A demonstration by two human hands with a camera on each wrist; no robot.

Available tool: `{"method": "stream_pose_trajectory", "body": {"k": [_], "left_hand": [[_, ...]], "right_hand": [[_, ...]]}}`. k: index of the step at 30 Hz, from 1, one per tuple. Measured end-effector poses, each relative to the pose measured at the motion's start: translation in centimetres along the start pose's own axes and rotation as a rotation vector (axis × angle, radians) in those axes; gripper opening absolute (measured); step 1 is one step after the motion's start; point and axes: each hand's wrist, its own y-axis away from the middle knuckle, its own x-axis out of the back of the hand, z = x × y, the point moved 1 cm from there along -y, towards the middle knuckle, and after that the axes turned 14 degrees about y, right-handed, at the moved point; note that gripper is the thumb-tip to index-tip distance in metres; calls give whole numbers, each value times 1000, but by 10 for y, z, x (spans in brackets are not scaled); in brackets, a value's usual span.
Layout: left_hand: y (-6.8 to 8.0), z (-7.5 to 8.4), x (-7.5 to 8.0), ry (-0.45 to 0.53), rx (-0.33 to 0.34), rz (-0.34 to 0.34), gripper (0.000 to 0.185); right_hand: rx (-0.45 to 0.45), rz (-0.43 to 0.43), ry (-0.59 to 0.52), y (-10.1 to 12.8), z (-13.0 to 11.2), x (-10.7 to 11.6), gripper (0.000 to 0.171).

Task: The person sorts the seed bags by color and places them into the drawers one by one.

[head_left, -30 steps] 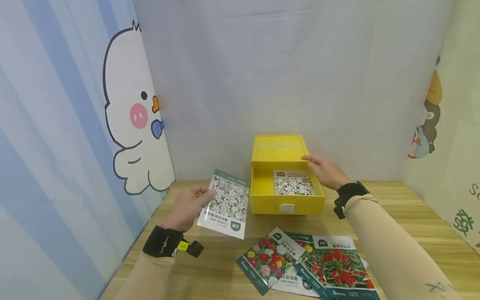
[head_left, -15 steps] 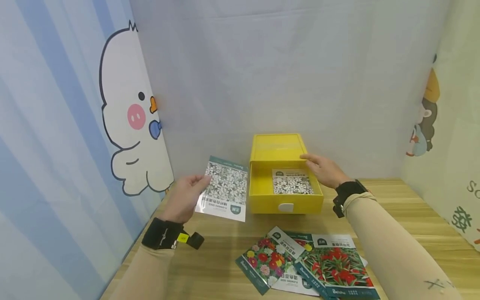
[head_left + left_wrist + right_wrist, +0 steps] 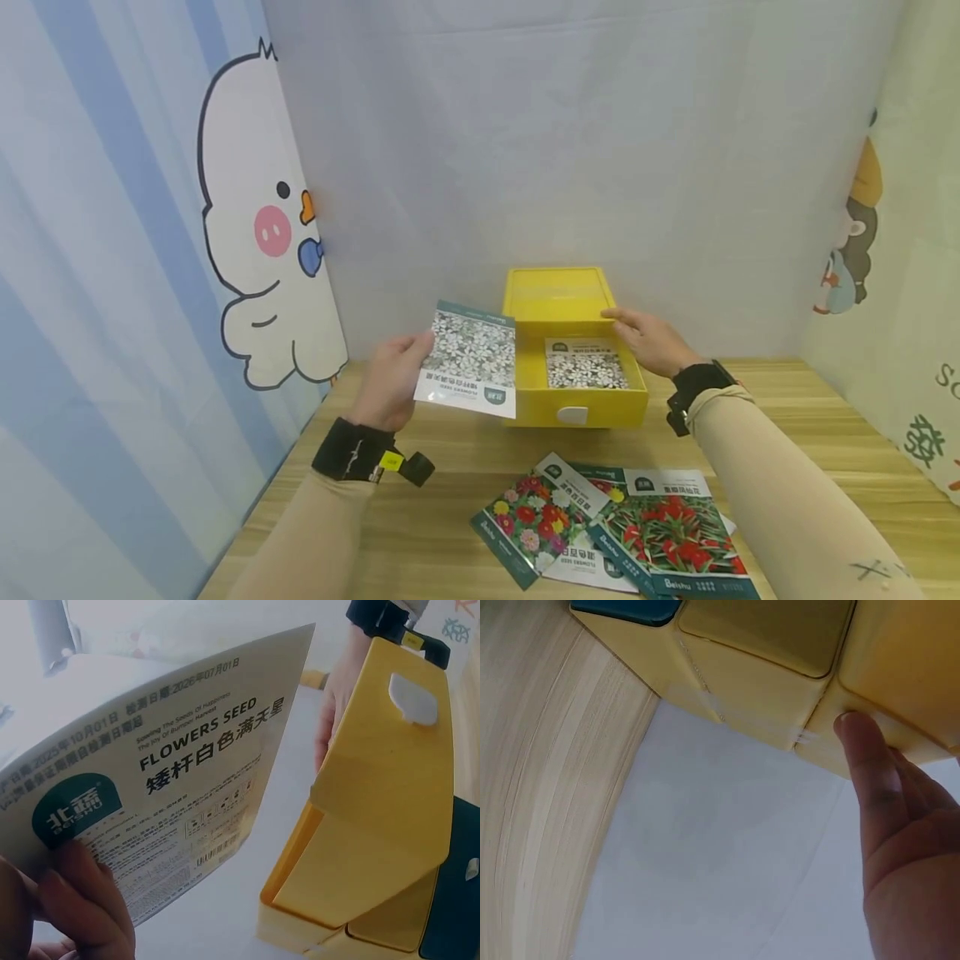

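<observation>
A seed packet (image 3: 471, 357) with a white-flower picture is pinched by the edge between thumb and fingers of my left hand (image 3: 390, 379). It hangs raised just left of the yellow drawer box (image 3: 558, 293), overlapping its left edge in the head view. The printed back of this packet (image 3: 187, 772) faces the left wrist camera. The drawer (image 3: 525, 407), which has a white pull tab, is pulled out. Inside lies a similar white-flower packet (image 3: 587, 371). With fairly straight fingers, my right hand (image 3: 652, 340) touches the box at its right front corner and side (image 3: 817, 739).
Several seed packets (image 3: 678, 533) with red and mixed flowers lie overlapping on the wooden table (image 3: 420, 542) in front of the drawer. A grey-white cloth (image 3: 570, 150) hangs behind the box. Blue-striped curtain (image 3: 97, 250) stands at left, a pale printed one (image 3: 885, 350) at right.
My left hand has lifted the white-flower seed packet, then moved it right to overlap the drawer box's left edge. The right hand stays at the box.
</observation>
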Motion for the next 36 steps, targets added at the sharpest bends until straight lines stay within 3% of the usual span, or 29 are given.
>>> {"method": "stream_pose_trajectory", "body": {"k": [15, 27, 36], "left_hand": [[-8, -12, -34, 68, 37, -38, 43], [-17, -18, -58, -7, 56, -67, 42], [-27, -25, -73, -32, 81, -53, 41]], "right_hand": [[-1, -6, -8, -1, 0, 1, 43], [-13, 3, -8, 0, 2, 0, 43], [-17, 10, 1, 0, 2, -2, 43]]}}
